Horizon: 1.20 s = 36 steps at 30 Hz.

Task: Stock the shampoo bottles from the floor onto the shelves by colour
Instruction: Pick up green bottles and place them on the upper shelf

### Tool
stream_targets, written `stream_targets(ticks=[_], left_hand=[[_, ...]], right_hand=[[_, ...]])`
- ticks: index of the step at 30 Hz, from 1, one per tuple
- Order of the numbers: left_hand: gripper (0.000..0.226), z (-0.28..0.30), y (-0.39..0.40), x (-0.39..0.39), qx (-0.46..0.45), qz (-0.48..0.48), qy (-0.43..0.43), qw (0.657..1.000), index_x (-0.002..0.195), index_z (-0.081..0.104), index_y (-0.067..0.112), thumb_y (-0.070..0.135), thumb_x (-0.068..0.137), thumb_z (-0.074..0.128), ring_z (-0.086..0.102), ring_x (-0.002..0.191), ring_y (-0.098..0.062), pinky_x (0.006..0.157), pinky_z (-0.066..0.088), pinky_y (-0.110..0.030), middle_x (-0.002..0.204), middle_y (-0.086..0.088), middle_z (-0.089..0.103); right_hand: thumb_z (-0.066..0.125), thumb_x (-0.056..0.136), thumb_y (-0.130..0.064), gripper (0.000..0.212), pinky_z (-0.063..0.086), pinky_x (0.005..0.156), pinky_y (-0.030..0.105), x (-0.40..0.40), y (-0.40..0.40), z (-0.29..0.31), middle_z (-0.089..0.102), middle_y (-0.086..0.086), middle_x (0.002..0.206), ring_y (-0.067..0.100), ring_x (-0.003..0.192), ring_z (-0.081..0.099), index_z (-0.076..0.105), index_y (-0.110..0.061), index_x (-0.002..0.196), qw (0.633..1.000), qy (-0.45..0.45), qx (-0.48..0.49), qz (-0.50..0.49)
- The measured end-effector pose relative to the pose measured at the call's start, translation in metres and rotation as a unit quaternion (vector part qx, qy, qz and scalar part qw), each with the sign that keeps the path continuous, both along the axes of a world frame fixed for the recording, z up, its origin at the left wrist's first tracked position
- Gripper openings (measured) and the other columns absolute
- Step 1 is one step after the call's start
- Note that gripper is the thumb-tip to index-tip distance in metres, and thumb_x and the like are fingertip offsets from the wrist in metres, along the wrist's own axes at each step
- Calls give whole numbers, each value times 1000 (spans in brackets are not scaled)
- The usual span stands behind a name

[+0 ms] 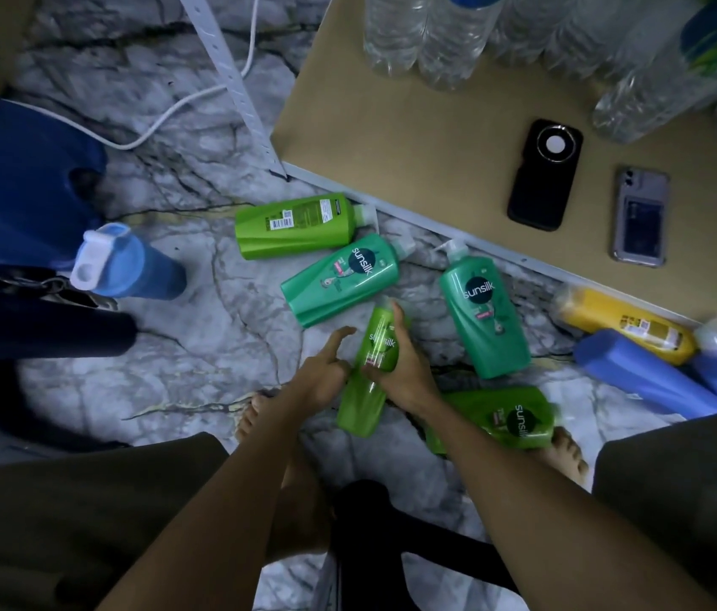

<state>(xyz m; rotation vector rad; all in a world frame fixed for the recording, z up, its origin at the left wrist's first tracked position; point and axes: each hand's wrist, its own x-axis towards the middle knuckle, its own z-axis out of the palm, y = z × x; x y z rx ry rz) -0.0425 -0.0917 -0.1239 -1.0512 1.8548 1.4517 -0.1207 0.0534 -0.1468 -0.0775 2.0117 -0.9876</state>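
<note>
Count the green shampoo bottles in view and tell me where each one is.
5. Light green bottle by the shelf edge; teal bottle just below it; teal bottle to its right; slim bottle gripped by the right hand; bottle under the right forearm. More may be hidden.

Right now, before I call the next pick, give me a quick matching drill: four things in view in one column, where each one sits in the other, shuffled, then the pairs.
Things
1. Light green bottle
2. Yellow bottle
3. Black phone
4. Blue drinking bottle

Places
A. Lying on the floor, partly under the shelf edge, beside the blue bottles
B. On the brown shelf board, near the water bottles
C. Gripped by the right hand, with the left hand alongside
D. On the floor at the left, by the blue container

Pairs: 1-C, 2-A, 3-B, 4-D
</note>
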Motion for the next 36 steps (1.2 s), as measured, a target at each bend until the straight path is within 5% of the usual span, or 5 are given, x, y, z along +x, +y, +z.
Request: stream_targets(ticks=[5, 12, 20, 31, 36], left_hand=[[64, 6, 11, -2, 25, 26, -11, 999, 141, 37, 52, 24, 85, 51, 65, 99, -43, 89, 52, -52, 105, -25, 69], [55, 17, 28, -7, -13, 45, 8, 999, 150, 29, 33, 20, 99, 45, 59, 101, -31, 88, 45, -37, 112, -12, 61], [49, 33, 51, -15, -37, 26, 56, 997, 153, 29, 34, 35, 105, 40, 43, 137, -35, 112, 38, -52, 154, -19, 39], [53, 99, 98, -27, -125, -119, 136, 976, 157, 25, 29, 40, 106, 39, 31, 146, -33, 120, 26, -47, 160, -18, 29], [54, 117, 137, -38, -116, -155, 152, 969, 157, 24, 30, 40, 106, 38, 33, 146, -33, 119, 29, -47, 162, -15, 27]], right_hand=[[80, 75, -7, 123, 57, 91, 52, -3, 1, -2, 51, 11, 138, 31, 120, 58, 2, -71, 146, 1000, 0, -11, 10], [75, 78, 6, 121, 61, 82, 44, -6, 10, 8, 59, -11, 134, 19, 105, 69, 7, -61, 152, 996, -40, -71, -19], [79, 83, -2, 112, 58, 89, 31, -6, 40, 46, 54, -12, 131, 2, 99, 64, 11, -48, 159, 992, -30, -90, -78], [75, 89, -6, 96, 54, 86, 20, -8, 130, 130, 54, 5, 146, 17, 117, 62, 18, -40, 159, 982, 68, -118, -129], [71, 93, -6, 89, 50, 83, 10, -11, 181, 157, 44, -8, 146, 11, 122, 54, 21, -38, 159, 972, 109, -131, -161]])
